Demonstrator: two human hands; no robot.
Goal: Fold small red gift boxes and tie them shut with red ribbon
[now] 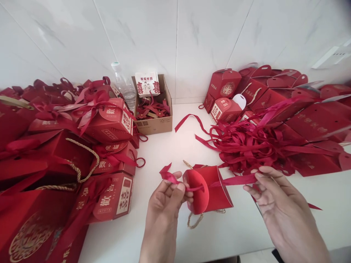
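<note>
- Fingers, left hand point(164, 208): pinched on ribbon point(234, 180).
- Fingers, right hand point(283, 204): pinched farther along it.
- Box in work point(215, 199), one: between hands, ribbon through flap point(199, 202).
- Bottle point(126, 88), one.
- Carton point(156, 126), one.

The one view looks from the person's own head, above and behind the left hand point(166, 210) and right hand point(282, 201), facing forward and steeply down. Both hands reach in from the bottom edge, close to the lens, with a red box point(216, 197) between them seen from above. Beyond the hands the view runs across the white tabletop point(159, 149) to the tiled wall point(148, 36), farthest off. Its wide sweep takes in left-hand boxes point(116, 197) beside the left hand and right-hand boxes point(320, 120) past the right hand.
</note>
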